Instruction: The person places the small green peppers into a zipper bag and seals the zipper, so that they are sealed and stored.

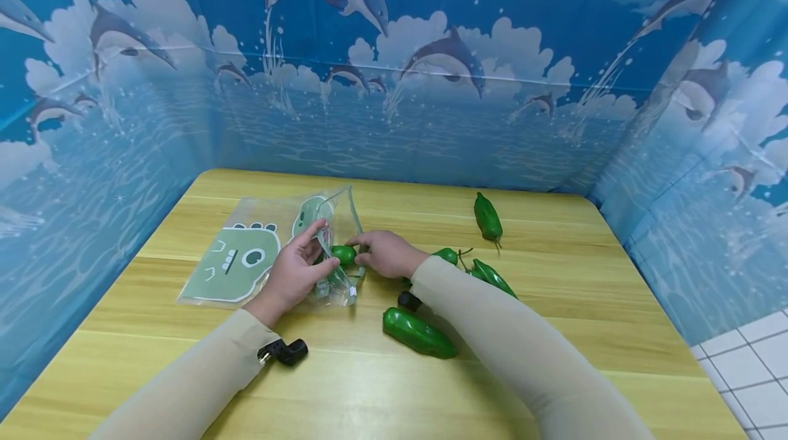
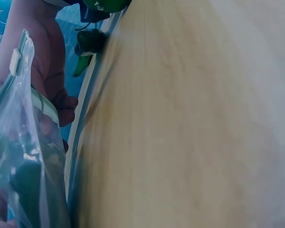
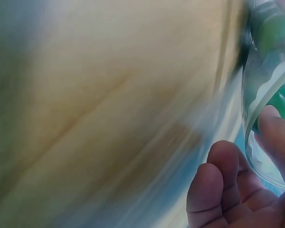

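Green pepper point(image 1: 345, 256) was found at the left of the right hand point(image 1: 389, 254), pinched in its fingertips at the mouth of the clear bag point(image 1: 212, 281). Pepper was judged light, firm, slick, easily bruised; best taken round its body. Bag, apparently limp, was held at its mouth by the left hand point(image 1: 294, 274). Loose pepper point(image 1: 420, 334) was noted nearside of the right hand.

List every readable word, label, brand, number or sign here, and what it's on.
None readable in any view.
Clear slider zip bag: green cartoon faces, no lettering visible.
Dolphin-print curtain: picture print only, no lettering visible.
Green chili peppers: no labels visible.
Black wrist piece: too small to tell whether it's marked.
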The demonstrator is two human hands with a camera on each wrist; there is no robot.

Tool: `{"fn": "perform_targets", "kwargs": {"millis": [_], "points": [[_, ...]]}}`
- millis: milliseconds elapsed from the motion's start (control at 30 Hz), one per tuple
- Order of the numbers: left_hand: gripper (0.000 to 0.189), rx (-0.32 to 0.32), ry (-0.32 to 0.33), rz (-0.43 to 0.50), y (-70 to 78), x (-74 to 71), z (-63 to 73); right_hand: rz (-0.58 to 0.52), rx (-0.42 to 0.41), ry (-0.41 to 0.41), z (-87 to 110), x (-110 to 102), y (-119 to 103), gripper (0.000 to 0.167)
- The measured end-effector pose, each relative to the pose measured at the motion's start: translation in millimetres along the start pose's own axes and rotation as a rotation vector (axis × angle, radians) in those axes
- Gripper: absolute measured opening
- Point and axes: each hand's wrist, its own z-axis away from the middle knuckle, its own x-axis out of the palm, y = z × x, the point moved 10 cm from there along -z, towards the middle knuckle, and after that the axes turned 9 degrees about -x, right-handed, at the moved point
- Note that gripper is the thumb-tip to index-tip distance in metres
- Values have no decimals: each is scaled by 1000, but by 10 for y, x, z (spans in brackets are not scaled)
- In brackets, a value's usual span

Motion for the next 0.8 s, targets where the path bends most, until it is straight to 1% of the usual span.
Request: {"fn": "perform_targets", "kwargs": {"millis": [200, 533, 600, 700, 800], "points": [[82, 0, -1, -3, 13, 3, -10, -5, 1, -8, -29, 15, -6, 43], [84, 8, -23, -26, 41, 44, -24, -9, 6, -16, -65, 68, -31, 42], [86, 10, -22, -47, 49, 55, -28, -4, 0, -21, -62, 70, -40, 42], [89, 15, -11, -109, 60, 68, -29, -5, -9, -33, -55, 76, -50, 43], [90, 17, 23, -185, 65, 53, -29, -1, -27, -41, -53, 78, -67, 43]]}}
